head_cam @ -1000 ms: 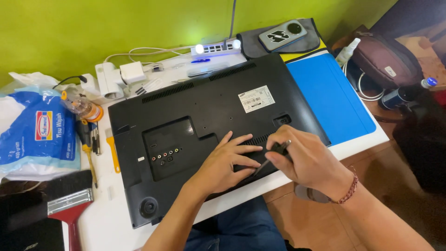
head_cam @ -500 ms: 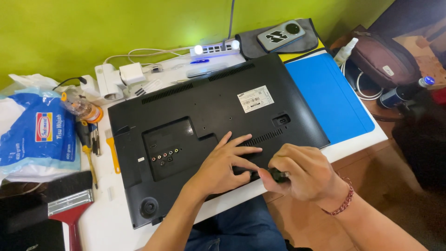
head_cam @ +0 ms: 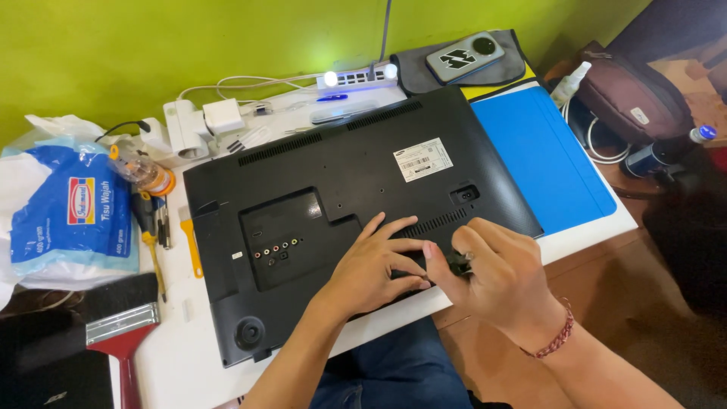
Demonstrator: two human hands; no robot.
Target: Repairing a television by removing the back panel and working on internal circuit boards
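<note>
Your left hand (head_cam: 371, 265) lies flat and open on the black monitor back cover (head_cam: 341, 197), which lies face down mid-desk (head_cam: 182, 356). At its 5 o'clock edge, your right hand (head_cam: 492, 276) pinches a small dark tool (head_cam: 458, 263). The cover is still seated, so the opening looks barely begun.

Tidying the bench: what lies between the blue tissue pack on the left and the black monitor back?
In the head view, between the blue tissue pack and the monitor back lie a small orange-capped bottle, dark screwdrivers and a yellow pry tool on the white table.
</note>
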